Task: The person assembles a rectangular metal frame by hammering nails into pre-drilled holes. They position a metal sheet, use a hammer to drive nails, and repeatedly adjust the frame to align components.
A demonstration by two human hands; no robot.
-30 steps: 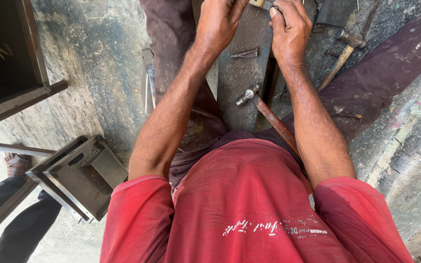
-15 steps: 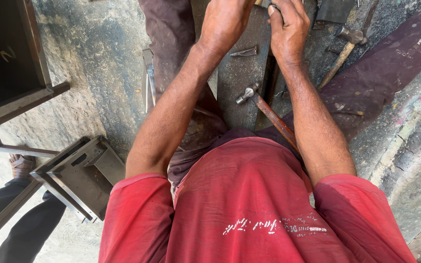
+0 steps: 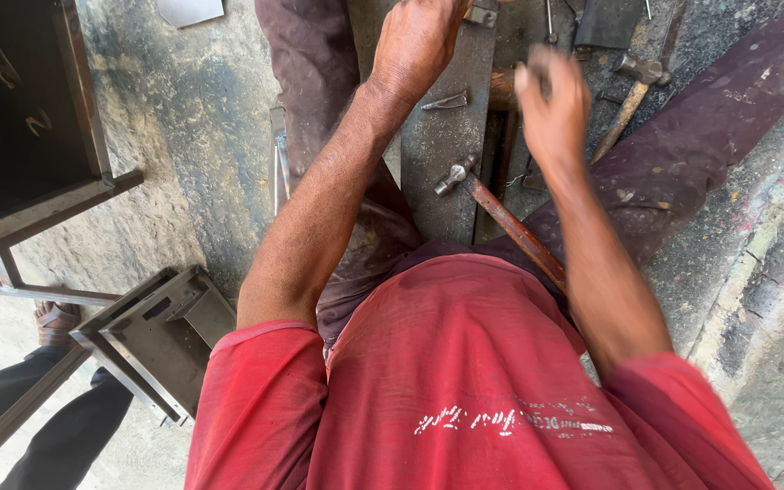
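Your left hand [image 3: 419, 36] is stretched far forward, at the top edge of the view, over the long grey metal plate [image 3: 442, 154] that lies on the ground in front of you. The fingers are curled down and closed, but what they press or hold is cut off by the edge of the picture, so I cannot tell it. Your right hand [image 3: 551, 104] is raised a little above the plate's right side and it is blurred. The fingers look bent and loosely closed, perhaps around a small brownish piece, but the blur does not allow to say it surely.

Between your two forearms a hammer [image 3: 492, 204] with a rusty handle lies on the plate, its head pointing to your left hand and its handle going under your red shirt. A small metal wedge [image 3: 446, 100] rests on the plate just below your left wrist. A second hammer [image 3: 632, 91] with a wooden handle lies on the ground to the right of your right hand.

The ground is rough stained concrete [image 3: 183, 136]. At the left stands a grey metal frame [image 3: 151, 336], and beside it are another person's sandalled foot [image 3: 52, 319] and dark trouser leg.
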